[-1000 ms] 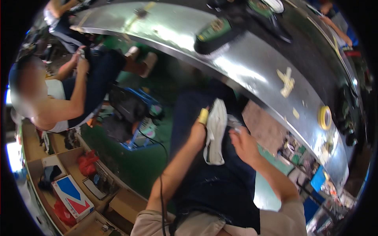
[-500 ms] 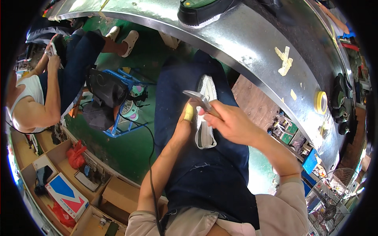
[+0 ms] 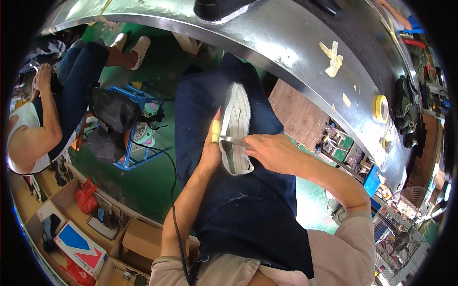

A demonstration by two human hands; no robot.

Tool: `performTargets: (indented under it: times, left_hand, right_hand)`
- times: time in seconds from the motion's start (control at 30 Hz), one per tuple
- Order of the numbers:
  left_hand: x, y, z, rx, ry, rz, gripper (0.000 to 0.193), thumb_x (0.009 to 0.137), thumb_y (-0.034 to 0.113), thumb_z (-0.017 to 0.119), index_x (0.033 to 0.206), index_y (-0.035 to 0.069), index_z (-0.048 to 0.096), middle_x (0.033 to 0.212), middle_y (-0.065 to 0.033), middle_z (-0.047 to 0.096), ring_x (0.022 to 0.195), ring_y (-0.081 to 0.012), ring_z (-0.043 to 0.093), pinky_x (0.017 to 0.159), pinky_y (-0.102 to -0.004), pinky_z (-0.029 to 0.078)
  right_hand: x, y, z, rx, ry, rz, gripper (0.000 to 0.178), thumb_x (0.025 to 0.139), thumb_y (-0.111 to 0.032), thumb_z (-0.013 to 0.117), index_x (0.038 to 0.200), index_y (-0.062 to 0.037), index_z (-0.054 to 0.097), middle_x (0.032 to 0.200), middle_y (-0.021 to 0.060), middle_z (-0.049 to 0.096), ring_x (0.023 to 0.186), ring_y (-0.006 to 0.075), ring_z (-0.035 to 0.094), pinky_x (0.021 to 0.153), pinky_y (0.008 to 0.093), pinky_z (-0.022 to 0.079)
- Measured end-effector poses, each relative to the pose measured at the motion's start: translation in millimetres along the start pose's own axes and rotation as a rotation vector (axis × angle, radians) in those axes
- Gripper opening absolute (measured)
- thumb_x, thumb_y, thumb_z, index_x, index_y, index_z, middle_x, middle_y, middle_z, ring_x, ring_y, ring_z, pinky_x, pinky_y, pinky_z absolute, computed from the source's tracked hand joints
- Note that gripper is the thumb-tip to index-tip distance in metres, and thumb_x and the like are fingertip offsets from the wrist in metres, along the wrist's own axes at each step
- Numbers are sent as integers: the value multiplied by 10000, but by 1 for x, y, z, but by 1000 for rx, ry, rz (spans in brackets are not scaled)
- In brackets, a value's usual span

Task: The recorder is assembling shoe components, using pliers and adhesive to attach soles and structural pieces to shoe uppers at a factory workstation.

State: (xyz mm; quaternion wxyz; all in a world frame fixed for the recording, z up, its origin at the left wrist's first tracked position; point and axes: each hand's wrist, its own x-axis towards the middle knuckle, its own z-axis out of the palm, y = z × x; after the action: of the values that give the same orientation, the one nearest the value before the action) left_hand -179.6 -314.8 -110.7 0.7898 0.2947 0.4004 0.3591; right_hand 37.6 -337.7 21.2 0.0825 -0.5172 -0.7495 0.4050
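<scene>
Two hands, shoe upper — bench edge beyond

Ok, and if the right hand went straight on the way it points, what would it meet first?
The right hand points leftward, so most likely the white shoe piece first, then the left hand beyond it; depth is unclear from this single view.

left hand pointing forward; right hand curled inward, right elbow bent

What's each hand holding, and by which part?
Left hand: white shoe-shaped piece, by its left edge. Right hand: metal tool, by the end hidden in its grip.
</scene>
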Motion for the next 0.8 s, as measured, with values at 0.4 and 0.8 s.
performTargets:
  times: [0.4,0.8]
  left_hand:
    - [-9,17,24,321,23,160,643,1215,418,349,1758,99,220,1785,-112,306,1626,-242,321,1336,-385,247]
    - [-17,-13,-18,112,38,63,652,1167,230,455,1753,80,210,1713,-117,422,1547,-264,450,1282,-427,357]
  right_hand:
    - [0,-13,-27,-363,-52,13,201,1086,-203,615,1031,-12,586,846,173,708,739,388,740,628,493,571]
    - [3,-9,51,410,195,274,237,1131,-248,582,1120,-15,542,966,179,754,796,339,764,619,409,572]
